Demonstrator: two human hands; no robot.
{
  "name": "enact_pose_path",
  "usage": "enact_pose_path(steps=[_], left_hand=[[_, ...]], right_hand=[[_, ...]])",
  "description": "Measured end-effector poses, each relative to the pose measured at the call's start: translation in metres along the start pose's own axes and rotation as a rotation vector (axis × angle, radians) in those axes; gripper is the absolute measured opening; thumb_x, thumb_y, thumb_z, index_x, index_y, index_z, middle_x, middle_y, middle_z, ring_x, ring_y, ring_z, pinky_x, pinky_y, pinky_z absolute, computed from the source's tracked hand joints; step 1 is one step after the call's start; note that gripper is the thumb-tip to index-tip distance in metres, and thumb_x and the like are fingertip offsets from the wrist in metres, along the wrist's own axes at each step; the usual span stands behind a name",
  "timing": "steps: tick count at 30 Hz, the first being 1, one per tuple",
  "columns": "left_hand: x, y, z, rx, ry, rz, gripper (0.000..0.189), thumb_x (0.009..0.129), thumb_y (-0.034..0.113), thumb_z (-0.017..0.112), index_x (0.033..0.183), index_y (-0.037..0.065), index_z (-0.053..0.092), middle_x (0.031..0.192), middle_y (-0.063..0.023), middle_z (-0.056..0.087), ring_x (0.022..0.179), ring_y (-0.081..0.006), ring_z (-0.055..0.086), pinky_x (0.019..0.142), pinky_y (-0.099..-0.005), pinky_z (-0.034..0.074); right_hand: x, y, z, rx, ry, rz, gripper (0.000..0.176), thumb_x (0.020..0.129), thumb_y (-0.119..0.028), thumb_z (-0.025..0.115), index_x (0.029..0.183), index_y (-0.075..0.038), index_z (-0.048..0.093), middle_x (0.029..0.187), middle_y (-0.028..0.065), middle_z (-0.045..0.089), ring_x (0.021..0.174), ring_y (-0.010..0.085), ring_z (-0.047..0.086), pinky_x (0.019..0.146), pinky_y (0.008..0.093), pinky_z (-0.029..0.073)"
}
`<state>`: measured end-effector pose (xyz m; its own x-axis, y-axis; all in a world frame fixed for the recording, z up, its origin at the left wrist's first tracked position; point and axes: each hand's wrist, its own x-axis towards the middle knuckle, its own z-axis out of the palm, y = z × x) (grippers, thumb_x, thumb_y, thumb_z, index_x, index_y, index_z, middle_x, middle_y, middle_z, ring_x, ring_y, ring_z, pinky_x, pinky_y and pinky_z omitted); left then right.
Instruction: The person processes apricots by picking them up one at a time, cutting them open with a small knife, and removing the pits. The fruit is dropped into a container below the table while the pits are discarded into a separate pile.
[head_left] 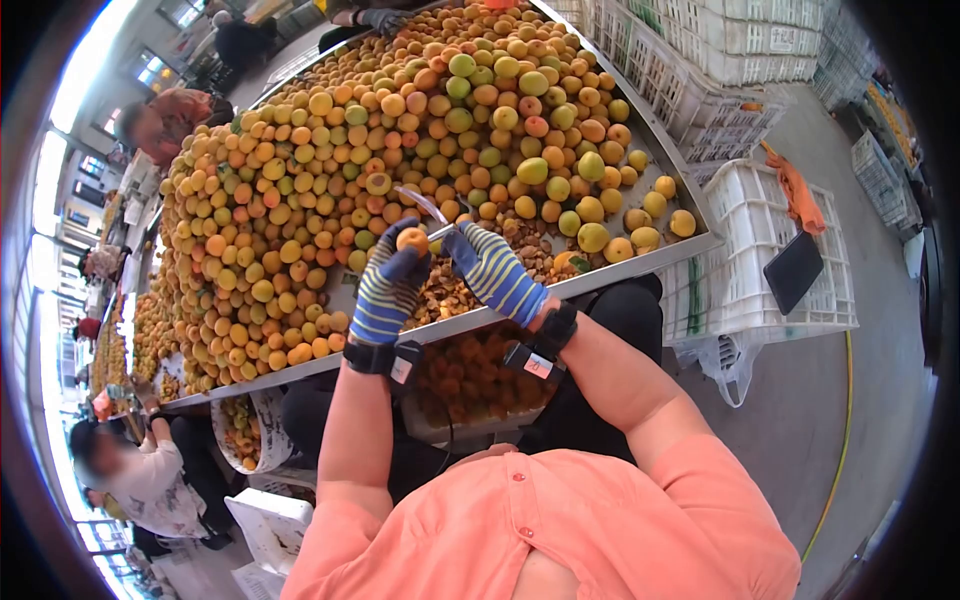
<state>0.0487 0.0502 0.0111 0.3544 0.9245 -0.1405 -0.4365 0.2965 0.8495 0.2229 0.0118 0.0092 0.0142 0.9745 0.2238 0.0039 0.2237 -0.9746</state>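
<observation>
Between pinching left fingers (403, 265), an orange fruit (412, 239), near right fingers (461, 246) closed on a slim curved tool (428, 207).

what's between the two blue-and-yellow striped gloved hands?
Head view: heaped small brown pit-like pieces; higher in the frame, a round orange fruit and a slim pale tool, both held.

**Fruit heap (300, 185) ahead, crate (725, 265) to the right**

Beyond my left hand (390, 285) and right hand (497, 270), the heap fills the table (620, 271); pits (440, 292) lie beneath them. The crate stands right of both; a bucket (276, 425) sits left, nearer me.
</observation>
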Motion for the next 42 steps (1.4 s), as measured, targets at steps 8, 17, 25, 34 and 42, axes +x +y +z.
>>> enact_pose_path(steps=[8, 17, 25, 34, 42], left_hand=[[-0.009, -0.010, 0.010, 0.081, -0.110, -0.057, 0.049, 0.084, 0.024, 0.063, 0.125, 0.004, 0.045, 0.110, -0.0069, 0.056, 0.096, -0.0156, 0.057, 0.078, -0.0266, 0.050], [-0.014, -0.011, 0.023, 0.240, -0.056, 0.023, 0.037, 0.088, 0.028, 0.058, 0.117, 0.007, 0.047, 0.104, -0.0048, 0.057, 0.094, -0.0138, 0.057, 0.081, -0.0275, 0.049], [-0.012, -0.005, 0.043, 0.614, -0.093, 0.133, 0.026, 0.089, 0.021, 0.055, 0.111, 0.007, 0.049, 0.097, -0.0002, 0.052, 0.088, -0.0064, 0.049, 0.078, -0.0200, 0.042], [0.002, -0.021, 0.016, 0.097, -0.044, -0.005, 0.038, 0.088, 0.029, 0.061, 0.115, 0.005, 0.050, 0.095, -0.0058, 0.058, 0.085, -0.0168, 0.059, 0.078, -0.0302, 0.051], [0.008, -0.024, -0.003, -0.319, 0.030, -0.037, 0.043, 0.088, 0.043, 0.059, 0.112, 0.006, 0.054, 0.094, -0.0075, 0.061, 0.088, -0.0203, 0.059, 0.076, -0.0316, 0.051]], right_hand=[[0.000, 0.014, 0.001, -0.236, 0.032, -0.177, 0.027, 0.094, -0.024, 0.051, 0.096, 0.002, 0.057, 0.069, 0.0213, 0.060, 0.065, 0.0373, 0.060, 0.056, 0.0423, 0.045], [-0.007, 0.004, -0.011, -0.446, 0.005, -0.219, 0.029, 0.093, -0.027, 0.051, 0.094, 0.002, 0.055, 0.061, 0.0203, 0.058, 0.059, 0.0377, 0.060, 0.051, 0.0443, 0.045], [-0.017, 0.006, -0.014, -0.523, 0.019, -0.132, 0.027, 0.092, -0.025, 0.052, 0.094, 0.001, 0.058, 0.063, 0.0200, 0.060, 0.061, 0.0373, 0.061, 0.054, 0.0449, 0.047], [-0.009, -0.009, -0.023, 0.957, -0.346, 0.808, 0.041, 0.095, -0.053, 0.039, 0.073, -0.019, 0.044, 0.052, -0.0107, 0.030, 0.039, 0.0015, 0.025, 0.037, 0.0191, 0.020], [-0.014, -0.018, -0.011, 0.311, -0.240, 0.457, 0.046, 0.097, -0.043, 0.042, 0.072, -0.007, 0.053, 0.055, 0.0022, 0.049, 0.044, 0.0130, 0.046, 0.041, 0.0260, 0.038]])
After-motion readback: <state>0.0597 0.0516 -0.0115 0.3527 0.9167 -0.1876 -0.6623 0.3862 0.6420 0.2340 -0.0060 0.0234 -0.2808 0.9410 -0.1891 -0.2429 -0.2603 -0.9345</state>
